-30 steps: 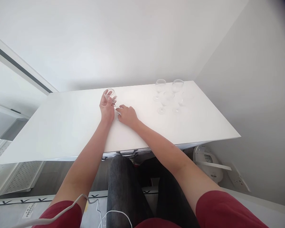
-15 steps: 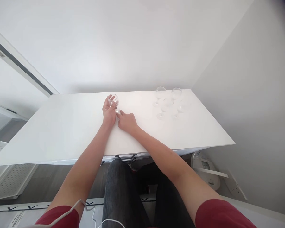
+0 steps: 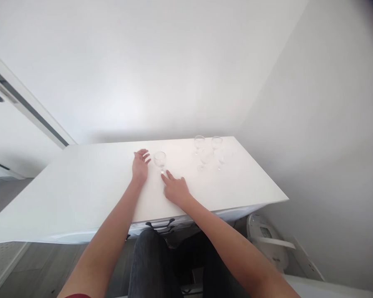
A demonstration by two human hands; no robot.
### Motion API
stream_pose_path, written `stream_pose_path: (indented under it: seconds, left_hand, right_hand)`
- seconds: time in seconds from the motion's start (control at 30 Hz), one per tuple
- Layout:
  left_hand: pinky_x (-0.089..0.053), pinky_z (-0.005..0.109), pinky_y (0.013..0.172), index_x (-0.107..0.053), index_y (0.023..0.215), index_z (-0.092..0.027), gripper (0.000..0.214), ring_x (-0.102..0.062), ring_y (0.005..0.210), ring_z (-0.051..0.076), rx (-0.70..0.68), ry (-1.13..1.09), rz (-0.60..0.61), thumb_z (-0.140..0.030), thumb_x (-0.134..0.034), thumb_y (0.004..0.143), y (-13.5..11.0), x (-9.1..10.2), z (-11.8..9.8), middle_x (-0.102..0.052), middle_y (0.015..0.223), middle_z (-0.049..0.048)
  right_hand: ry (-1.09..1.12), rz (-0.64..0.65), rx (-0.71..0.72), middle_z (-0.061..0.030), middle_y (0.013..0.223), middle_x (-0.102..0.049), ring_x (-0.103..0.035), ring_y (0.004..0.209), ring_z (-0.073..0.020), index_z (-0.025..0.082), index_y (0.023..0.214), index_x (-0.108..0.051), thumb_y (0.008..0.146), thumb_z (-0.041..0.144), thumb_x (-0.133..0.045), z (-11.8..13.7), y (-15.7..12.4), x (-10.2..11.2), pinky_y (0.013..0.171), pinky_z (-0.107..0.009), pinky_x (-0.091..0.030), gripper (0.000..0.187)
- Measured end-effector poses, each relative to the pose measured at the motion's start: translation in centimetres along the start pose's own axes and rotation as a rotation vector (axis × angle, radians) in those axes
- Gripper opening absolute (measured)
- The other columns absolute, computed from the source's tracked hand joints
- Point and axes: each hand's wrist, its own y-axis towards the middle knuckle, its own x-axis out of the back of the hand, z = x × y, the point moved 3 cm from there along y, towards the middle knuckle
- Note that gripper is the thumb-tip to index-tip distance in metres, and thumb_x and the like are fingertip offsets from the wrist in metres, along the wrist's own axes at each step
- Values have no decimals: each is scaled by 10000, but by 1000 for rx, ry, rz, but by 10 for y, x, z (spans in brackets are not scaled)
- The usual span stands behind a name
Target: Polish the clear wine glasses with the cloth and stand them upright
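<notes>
A clear wine glass (image 3: 160, 159) stands upright on the white tabletop. The thumb and finger of my right hand (image 3: 176, 188) are at its foot, with the other fingers curled in. To the left of the bowl, my left hand (image 3: 140, 165) is apart from the glass, its fingers loosely spread and nothing in them. Farther right, several more wine glasses stand in a close group, among them a back left one (image 3: 199, 142) and a back right one (image 3: 216, 143).
The white dresser top (image 3: 90, 182) meets the wall at the back. Below its front edge is a dark drawer handle (image 3: 160, 224). A white appliance (image 3: 267, 238) stands low at the right, and a door (image 3: 6, 120) is at the left.
My left hand has let go of the wine glass and moved off it to the left. The glass has shifted right with my right hand at its foot. The camera view has tilted up.
</notes>
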Motion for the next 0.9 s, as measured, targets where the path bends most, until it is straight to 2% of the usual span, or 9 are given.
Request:
stream_pose_path:
  seconds: [0.07,0.13,0.17,0.3,0.37,0.43,0.5,0.67,0.9]
  left_hand:
    - [-454,288,664,-549,750,-234,604,-567,753,164,-11,136,-27,-825,-508,867,-2,2,4,-639,851,52]
    - [-354,306,572,-332,593,-234,666,-396,593,153,-3,366,73,-821,-417,896,-5,0,9,-411,604,8]
    - [-290,316,542,-264,565,-237,677,-304,549,144,9,434,109,-801,-443,894,-6,0,11,-302,554,-12]
    - [-127,318,541,-227,518,-235,682,-139,530,108,54,617,214,-726,-564,852,-16,-3,16,-153,534,-42]
    - [-102,309,550,-211,533,-235,665,-116,538,98,69,692,232,-707,-559,846,-21,-6,14,-135,547,-45]
    - [-102,297,547,-194,556,-237,634,-111,547,93,80,758,237,-681,-542,847,-24,-9,11,-125,564,-45]
    - [-115,289,541,-190,566,-239,601,-129,556,95,84,815,238,-648,-531,846,-26,-13,7,-130,571,-40]
    - [-105,294,558,-186,595,-240,522,-155,593,111,92,908,244,-546,-525,849,-32,-20,6,-143,600,-25]
    - [-108,298,549,-163,675,-237,493,-119,578,107,124,934,286,-516,-505,896,-40,-15,8,-134,659,-23]
  right_hand:
    - [-11,11,-39,-146,1724,-269,-711,1167,-323,257,1652,-349,983,301,-369,-18,-24,-1,960,-522,-515,671]
    - [-20,13,-86,-112,1721,-285,-702,1199,-309,312,1642,-379,987,301,-371,-39,-46,-2,933,-496,-529,654]
    - [-26,11,-112,-93,1716,-299,-700,1206,-305,337,1635,-393,982,290,-373,-50,-57,-4,921,-493,-534,654]
    - [-27,-52,-146,-27,1685,-367,-700,1199,-266,406,1588,-464,982,258,-354,-96,-100,-8,908,-477,-547,633]
    - [-12,-99,-162,-6,1656,-420,-748,1041,-249,420,1551,-514,980,242,-359,-120,-119,-12,856,-460,-566,617]
    - [5,-147,-161,-11,1626,-467,-761,852,-215,376,1527,-561,985,218,-354,-143,-135,-16,789,-431,-583,601]
    - [-5,-212,-164,2,1582,-525,-756,771,-188,368,1469,-626,973,205,-385,-163,-148,-17,749,-397,-592,575]
    - [9,-269,-205,73,1516,-589,-761,1079,-222,392,1376,-694,929,198,-470,-201,-170,-4,891,-381,-617,537]
    - [165,-253,-264,118,1492,-604,-713,1220,-219,415,1313,-729,897,197,-502,-238,-178,-1,1029,-417,-590,522]
